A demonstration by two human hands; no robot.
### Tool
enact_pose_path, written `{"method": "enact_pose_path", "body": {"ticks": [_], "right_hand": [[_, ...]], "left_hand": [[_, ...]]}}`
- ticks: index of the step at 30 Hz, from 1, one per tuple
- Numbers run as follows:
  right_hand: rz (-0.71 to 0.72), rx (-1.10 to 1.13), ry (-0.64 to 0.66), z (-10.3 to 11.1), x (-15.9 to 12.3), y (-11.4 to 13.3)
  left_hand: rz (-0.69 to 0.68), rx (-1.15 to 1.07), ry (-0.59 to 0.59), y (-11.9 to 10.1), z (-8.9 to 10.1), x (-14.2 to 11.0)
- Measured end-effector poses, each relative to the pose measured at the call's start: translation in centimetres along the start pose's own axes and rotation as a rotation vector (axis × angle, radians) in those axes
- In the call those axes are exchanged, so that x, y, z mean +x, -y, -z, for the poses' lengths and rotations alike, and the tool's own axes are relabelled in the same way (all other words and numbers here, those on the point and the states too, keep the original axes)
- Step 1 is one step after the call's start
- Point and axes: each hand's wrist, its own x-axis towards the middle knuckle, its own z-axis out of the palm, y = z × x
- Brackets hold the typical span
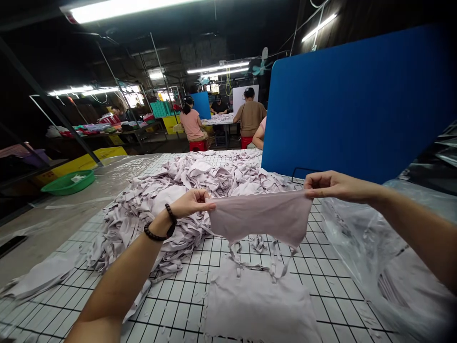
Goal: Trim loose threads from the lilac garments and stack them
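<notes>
Your left hand (191,202) has its fingers pinched on the upper left corner of a pale mauve cloth (262,216), and your right hand (337,186) has its fingers pinched on the upper right corner. The cloth hangs spread between them above the gridded surface (185,286), its top edge nearly straight and its lower edge curving up in the middle. Thin straps (274,262) dangle just below it, reaching down to a flat garment (259,305) that lies nearest you; you cannot tell which piece all of them belong to. A large heap of similar pieces (200,176) spreads behind the cloth and to its left, close to your left wrist. On the right, a clear plastic bag (346,228) bulges near your right forearm, and a blue panel (350,105) stands beyond that hand. Gridded strips dotted with scraps give you room on both sides of the flat garment, wider toward the heap
</notes>
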Motion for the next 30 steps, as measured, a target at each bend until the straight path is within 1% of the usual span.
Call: {"method": "enact_pose_path", "body": {"ticks": [3,6,9,12,14,17,19,21,25,30], "right_hand": [[-0.020,0.013,-0.042,-0.3,0.4,-0.3],[-0.038,0.024,-0.061,-0.5,0.7,-0.6],[-0.033,0.038,-0.075,-0.8,1.1,-1.2],[-0.017,0.077,-0.100,-0.9,1.5,-1.9],[-0.030,0.076,-0.117,-0.9,1.8,-2.2],[-0.087,0.038,-0.077,-0.8,2.3,-2.4],[-0.130,0.035,-0.021,-0.7,2.7,-2.5],[-0.153,0.055,0.000,-0.4,3.0,-2.5],[-0.142,0.119,-0.027,0.2,3.2,-2.8],[-0.176,0.171,-0.036,1.0,3.6,-3.4]], "left_hand": [[0.017,-0.009,-0.035,0.0,-0.3,0.5],[0.044,-0.026,-0.028,0.0,-0.3,0.8],[0.066,-0.008,-0.022,0.1,0.0,1.2],[0.050,0.007,-0.032,0.6,0.4,1.7],[0.046,0.020,-0.027,1.0,0.7,2.2],[0.066,0.064,-0.038,1.3,0.9,3.2],[0.064,0.100,-0.069,1.4,0.9,4.0],[0.051,0.129,-0.099,1.4,1.0,4.7],[0.054,0.156,-0.129,1.3,1.3,5.5],[0.103,0.161,-0.124,1.3,1.5,6.3]]}}
